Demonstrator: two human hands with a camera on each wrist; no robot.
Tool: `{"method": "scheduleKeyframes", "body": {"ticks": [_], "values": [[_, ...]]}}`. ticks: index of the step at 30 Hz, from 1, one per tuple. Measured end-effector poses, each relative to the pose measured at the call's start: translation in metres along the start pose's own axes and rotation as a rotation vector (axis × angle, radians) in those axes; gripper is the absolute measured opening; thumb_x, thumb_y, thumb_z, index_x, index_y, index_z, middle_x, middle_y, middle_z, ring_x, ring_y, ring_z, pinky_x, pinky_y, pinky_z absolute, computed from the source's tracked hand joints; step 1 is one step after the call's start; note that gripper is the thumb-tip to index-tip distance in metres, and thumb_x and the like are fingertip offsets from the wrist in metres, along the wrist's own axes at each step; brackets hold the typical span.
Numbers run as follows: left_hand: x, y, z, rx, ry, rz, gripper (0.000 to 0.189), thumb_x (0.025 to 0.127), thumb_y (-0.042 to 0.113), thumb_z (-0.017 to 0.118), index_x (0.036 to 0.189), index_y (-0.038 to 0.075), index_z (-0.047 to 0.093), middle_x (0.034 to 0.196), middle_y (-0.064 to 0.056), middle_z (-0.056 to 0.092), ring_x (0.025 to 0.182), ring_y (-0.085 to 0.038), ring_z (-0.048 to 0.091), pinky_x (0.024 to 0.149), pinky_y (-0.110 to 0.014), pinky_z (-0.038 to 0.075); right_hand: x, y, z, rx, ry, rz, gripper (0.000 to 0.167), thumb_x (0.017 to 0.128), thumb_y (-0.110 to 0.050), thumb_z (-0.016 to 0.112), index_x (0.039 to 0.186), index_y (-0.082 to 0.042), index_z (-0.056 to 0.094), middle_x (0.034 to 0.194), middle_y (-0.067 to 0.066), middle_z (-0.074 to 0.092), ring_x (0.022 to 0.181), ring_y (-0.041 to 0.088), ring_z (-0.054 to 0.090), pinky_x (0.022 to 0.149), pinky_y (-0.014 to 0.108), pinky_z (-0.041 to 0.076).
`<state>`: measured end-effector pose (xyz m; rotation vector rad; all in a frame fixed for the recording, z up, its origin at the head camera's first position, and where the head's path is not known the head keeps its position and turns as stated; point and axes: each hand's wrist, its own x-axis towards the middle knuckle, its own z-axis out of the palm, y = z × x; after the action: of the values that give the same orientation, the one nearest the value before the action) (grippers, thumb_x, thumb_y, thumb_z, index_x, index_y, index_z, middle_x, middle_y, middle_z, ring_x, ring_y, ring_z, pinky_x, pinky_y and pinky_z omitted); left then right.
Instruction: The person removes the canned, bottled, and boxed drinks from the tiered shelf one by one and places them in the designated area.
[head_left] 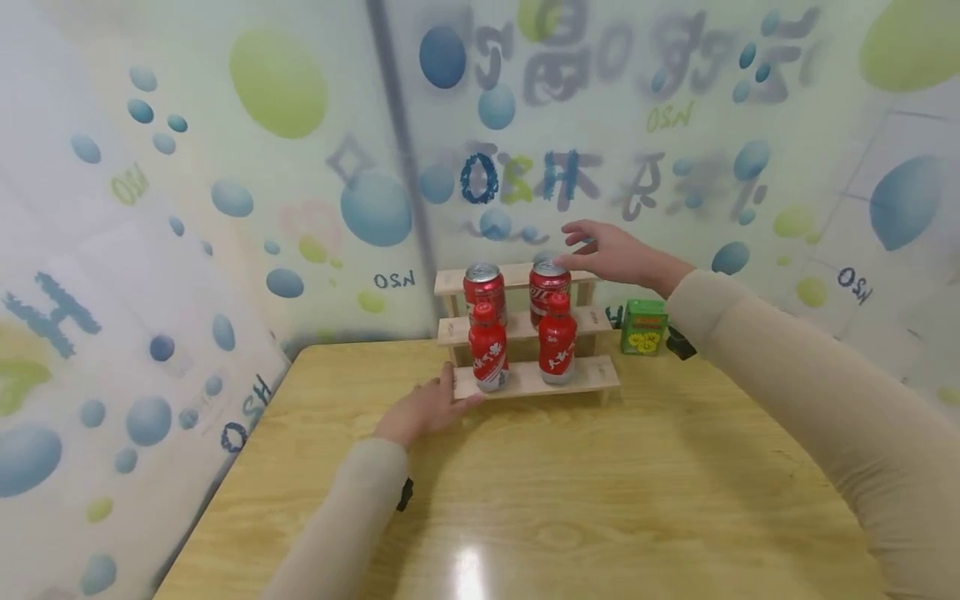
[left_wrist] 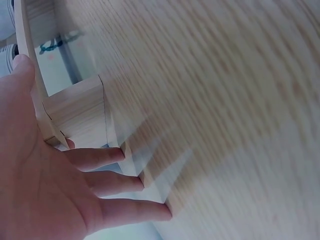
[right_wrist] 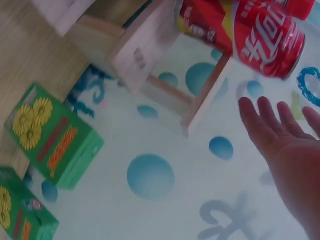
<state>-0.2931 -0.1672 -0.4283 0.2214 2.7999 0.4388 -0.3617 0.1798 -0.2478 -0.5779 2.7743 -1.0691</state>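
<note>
Currently gripping pale wooden three-tier stand (head_left: 521, 327) at lower left with left hand (head_left: 420, 412); poising right hand (head_left: 621, 255), fingers released, near two red cylindrical metal cans (head_left: 546, 287), middle tier (head_left: 594, 319). Noted two red capped bottles (head_left: 488, 346), lowest tier (head_left: 525, 385); cannot see contents.

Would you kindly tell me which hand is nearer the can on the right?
Right: the right hand is beside the top of the can; the left hand is below and left, at the bottom shelf.

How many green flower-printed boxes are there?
2: one green flower-printed box beside the pale wooden stepped rack, another green box farther out, seen only from the right wrist. The beige right sleeve may hide more.
</note>
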Motion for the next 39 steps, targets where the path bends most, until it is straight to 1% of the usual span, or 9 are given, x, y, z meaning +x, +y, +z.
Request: {"method": "scheduleKeyframes", "body": {"ticks": [4, 8, 12, 17, 20, 24, 32, 36, 39], "values": [[-0.001, 0.0, 0.001, -0.01, -0.002, -0.005, 0.115, 0.096, 0.087, 0.039, 0.172, 0.01, 0.003, 0.172, -0.023, 0.034, 0.156, -0.053, 0.036, 0.129, -0.065, 0.032, 0.008, -0.002, 0.013, 0.041, -0.042, 0.016, 0.082, 0.103, -0.044, 0.069, 0.167, -0.011, 0.031, 0.168, 0.021, 0.039, 0.154, 0.042, 0.043, 0.122, 0.063, 0.044], [-0.002, 0.001, 0.0, -0.015, 0.002, -0.021, 0.115, 0.095, 0.088, 0.039, 0.173, 0.011, 0.004, 0.172, -0.024, 0.034, 0.156, -0.054, 0.035, 0.128, -0.066, 0.032, 0.013, 0.005, 0.022, 0.061, -0.058, 0.034, 0.084, 0.101, -0.041, 0.072, 0.167, -0.01, 0.031, 0.17, 0.021, 0.038, 0.153, 0.042, 0.044, 0.123, 0.062, 0.043], [-0.002, 0.0, 0.0, -0.01, 0.003, -0.022, 0.116, 0.094, 0.089, 0.038, 0.173, 0.011, 0.004, 0.172, -0.024, 0.034, 0.155, -0.054, 0.036, 0.128, -0.067, 0.033, 0.016, 0.012, 0.029, 0.091, -0.048, 0.037, 0.083, 0.1, -0.038, 0.075, 0.166, -0.009, 0.034, 0.169, 0.021, 0.04, 0.149, 0.04, 0.049, 0.12, 0.061, 0.047], [0.001, -0.001, 0.0, -0.015, 0.009, -0.013, 0.117, 0.093, 0.09, 0.038, 0.173, 0.011, 0.004, 0.172, -0.024, 0.035, 0.155, -0.055, 0.035, 0.128, -0.067, 0.032, 0.017, 0.016, 0.031, 0.171, -0.034, 0.018, 0.079, 0.098, -0.034, 0.079, 0.162, -0.009, 0.042, 0.162, 0.019, 0.049, 0.141, 0.039, 0.056, 0.116, 0.061, 0.051], [0.002, -0.002, 0.001, -0.011, 0.009, -0.012, 0.116, 0.094, 0.089, 0.038, 0.173, 0.011, 0.004, 0.172, -0.023, 0.034, 0.155, -0.055, 0.035, 0.128, -0.066, 0.032, 0.018, 0.018, 0.034, 0.208, -0.032, 0.008, 0.075, 0.097, -0.031, 0.08, 0.161, -0.012, 0.045, 0.159, 0.016, 0.053, 0.141, 0.037, 0.058, 0.116, 0.059, 0.052], [0.001, -0.003, 0.002, -0.015, 0.007, -0.014, 0.116, 0.095, 0.088, 0.039, 0.173, 0.01, 0.004, 0.172, -0.023, 0.033, 0.156, -0.054, 0.035, 0.129, -0.066, 0.031, 0.019, 0.022, 0.038, 0.221, -0.022, 0.003, 0.072, 0.097, -0.03, 0.081, 0.159, -0.013, 0.048, 0.156, 0.014, 0.056, 0.141, 0.038, 0.059, 0.113, 0.058, 0.055], [0.0, -0.002, 0.003, -0.03, 0.003, -0.027, 0.115, 0.095, 0.088, 0.04, 0.173, 0.011, 0.004, 0.173, -0.023, 0.032, 0.156, -0.054, 0.034, 0.129, -0.066, 0.031, 0.015, 0.029, 0.032, 0.182, 0.004, -0.031, 0.068, 0.097, -0.031, 0.081, 0.156, -0.013, 0.053, 0.151, 0.015, 0.061, 0.137, 0.038, 0.064, 0.107, 0.054, 0.059], [0.0, -0.001, 0.002, -0.023, 0.007, -0.021, 0.116, 0.094, 0.089, 0.039, 0.173, 0.011, 0.004, 0.173, -0.023, 0.033, 0.156, -0.055, 0.034, 0.129, -0.066, 0.032, 0.009, 0.033, 0.027, 0.184, 0.011, -0.051, 0.06, 0.098, -0.029, 0.08, 0.151, -0.012, 0.058, 0.146, 0.015, 0.064, 0.133, 0.038, 0.067, 0.106, 0.057, 0.059], [0.0, -0.002, 0.002, -0.02, 0.004, -0.021, 0.117, 0.094, 0.089, 0.039, 0.173, 0.011, 0.003, 0.172, -0.024, 0.033, 0.156, -0.055, 0.034, 0.128, -0.066, 0.032, 0.004, 0.037, 0.023, 0.176, 0.017, -0.066, 0.054, 0.097, -0.028, 0.08, 0.146, -0.013, 0.062, 0.142, 0.015, 0.067, 0.128, 0.036, 0.069, 0.103, 0.055, 0.061]]}}
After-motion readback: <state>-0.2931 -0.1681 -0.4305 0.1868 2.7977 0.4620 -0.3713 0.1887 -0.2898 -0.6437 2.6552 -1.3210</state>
